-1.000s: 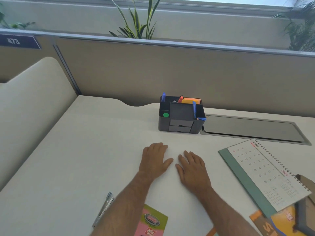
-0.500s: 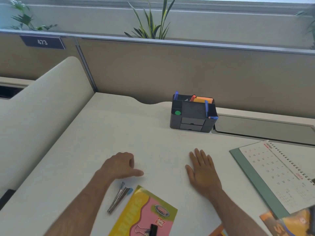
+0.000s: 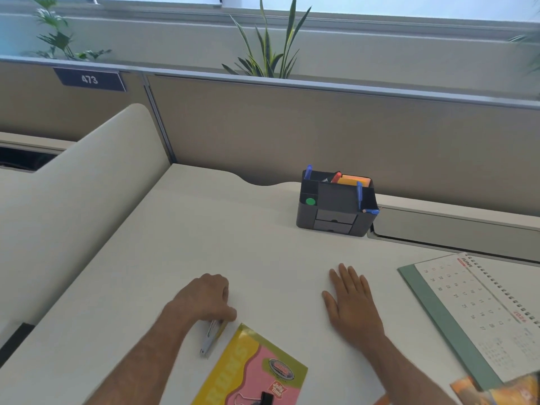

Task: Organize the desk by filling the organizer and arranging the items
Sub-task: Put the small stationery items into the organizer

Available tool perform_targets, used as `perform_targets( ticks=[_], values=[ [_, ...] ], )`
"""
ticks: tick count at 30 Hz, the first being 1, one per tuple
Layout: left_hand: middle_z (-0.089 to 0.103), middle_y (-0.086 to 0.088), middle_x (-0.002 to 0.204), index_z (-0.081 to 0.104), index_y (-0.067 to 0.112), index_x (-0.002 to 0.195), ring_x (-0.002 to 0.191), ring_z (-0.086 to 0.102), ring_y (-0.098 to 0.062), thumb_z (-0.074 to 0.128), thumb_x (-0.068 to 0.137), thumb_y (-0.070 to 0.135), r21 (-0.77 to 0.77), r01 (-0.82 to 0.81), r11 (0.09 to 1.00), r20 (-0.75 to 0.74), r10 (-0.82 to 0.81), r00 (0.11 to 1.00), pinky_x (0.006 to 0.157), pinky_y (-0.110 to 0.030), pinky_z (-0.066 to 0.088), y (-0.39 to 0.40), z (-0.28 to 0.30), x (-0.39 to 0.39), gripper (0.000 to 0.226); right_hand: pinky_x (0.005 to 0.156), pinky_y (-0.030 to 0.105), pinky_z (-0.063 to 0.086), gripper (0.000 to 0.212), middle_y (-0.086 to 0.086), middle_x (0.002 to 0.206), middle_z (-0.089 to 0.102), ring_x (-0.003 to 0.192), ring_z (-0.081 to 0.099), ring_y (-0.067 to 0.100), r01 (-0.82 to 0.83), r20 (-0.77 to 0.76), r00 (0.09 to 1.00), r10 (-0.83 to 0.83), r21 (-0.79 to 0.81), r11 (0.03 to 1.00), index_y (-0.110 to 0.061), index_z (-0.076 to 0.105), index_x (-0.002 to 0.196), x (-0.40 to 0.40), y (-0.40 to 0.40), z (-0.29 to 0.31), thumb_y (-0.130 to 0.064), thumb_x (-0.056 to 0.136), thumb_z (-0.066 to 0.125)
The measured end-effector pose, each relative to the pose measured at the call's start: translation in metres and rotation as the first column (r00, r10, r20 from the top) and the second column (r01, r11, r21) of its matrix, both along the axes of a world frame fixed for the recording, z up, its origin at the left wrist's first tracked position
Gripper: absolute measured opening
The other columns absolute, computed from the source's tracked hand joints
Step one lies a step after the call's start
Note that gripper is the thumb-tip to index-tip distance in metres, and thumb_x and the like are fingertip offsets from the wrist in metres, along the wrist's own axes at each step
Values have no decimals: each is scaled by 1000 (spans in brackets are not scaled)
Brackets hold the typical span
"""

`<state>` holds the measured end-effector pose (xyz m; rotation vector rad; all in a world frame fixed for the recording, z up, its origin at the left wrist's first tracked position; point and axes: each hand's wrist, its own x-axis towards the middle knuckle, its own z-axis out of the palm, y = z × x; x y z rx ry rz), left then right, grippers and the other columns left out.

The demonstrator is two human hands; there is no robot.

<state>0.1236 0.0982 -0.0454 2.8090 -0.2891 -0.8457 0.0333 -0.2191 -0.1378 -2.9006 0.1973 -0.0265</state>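
a person's left hand curls down over the top end of a silver clip lying on the white desk, fingers bent around it, forearm reaching in from the lower left; the right hand lies flat on the desk with fingers straight and close together, holding nothing. the clip rests just beside a yellow and pink leaflet, on which sits a black binder clip at the bottom edge. the dark grey organizer, with blue pens, a red pen and orange notes standing in it, sits well beyond both hands by the partition. a calendar lies flat to the right of the right hand
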Motion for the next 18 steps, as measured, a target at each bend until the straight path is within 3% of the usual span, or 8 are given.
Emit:
perform_targets(
  ticks=[3, 6, 10, 12, 14, 18],
  values=[
    [61, 13, 91, 59, 29, 97, 83, 60, -6, 75, 63, 47, -173, -48, 984, 87, 64, 994, 67, -23, 49, -10, 4, 12, 42, 120, 36, 3, 66, 3, 154, 37, 147, 26, 23, 2, 67, 998, -5, 50, 999, -18, 44, 144, -1, -3, -2, -55, 93, 23],
    [66, 13, 83, 66, 27, 94, 77, 64, -4, 79, 62, 40, -355, -80, 932, 166, 147, 975, 72, -28, 56, -31, 12, 21, 37, 118, 34, 21, 65, -1, 139, 55, 134, 45, 21, -30, 165, 986, -7, 221, 975, -19, 50, 139, 2, 1, 1, -56, 87, 41],
    [70, 11, 94, 67, 28, 103, 81, 67, -6, 80, 67, 41, -468, 88, 880, 262, 43, 964, 78, -28, 59, -70, 21, 27, 40, 88, 27, 53, 75, -14, 133, 54, 105, 58, 4, -156, 215, 975, 60, 466, 871, -25, 42, 143, 24, 28, 34, -46, 77, 73],
    [71, 7, 101, 67, 24, 114, 86, 67, -11, 80, 73, 38, -503, 201, 841, 282, -60, 958, 81, -25, 59, -89, 24, 27, 45, 72, 24, 56, 86, -21, 129, 52, 90, 60, 8, -200, 216, 972, 93, 554, 808, -27, 34, 148, 41, 43, 58, -42, 75, 78],
    [72, 7, 101, 69, 22, 114, 84, 68, -13, 79, 75, 36, -557, 293, 777, 325, -120, 938, 80, -24, 59, -104, 27, 29, 43, 71, 27, 57, 88, -17, 120, 59, 83, 62, 11, -217, 205, 972, 114, 601, 769, -28, 29, 150, 57, 49, 75, -27, 77, 79],
    [72, 4, 105, 66, 21, 117, 86, 70, -13, 81, 76, 28, -712, 258, 653, 339, -2, 941, 80, -25, 60, -117, 33, 39, 45, 71, 32, 60, 82, -9, 111, 63, 77, 66, 16, -149, 189, 981, 33, 642, 752, -24, 35, 148, 76, 43, 97, -9, 79, 77]
  ],
)
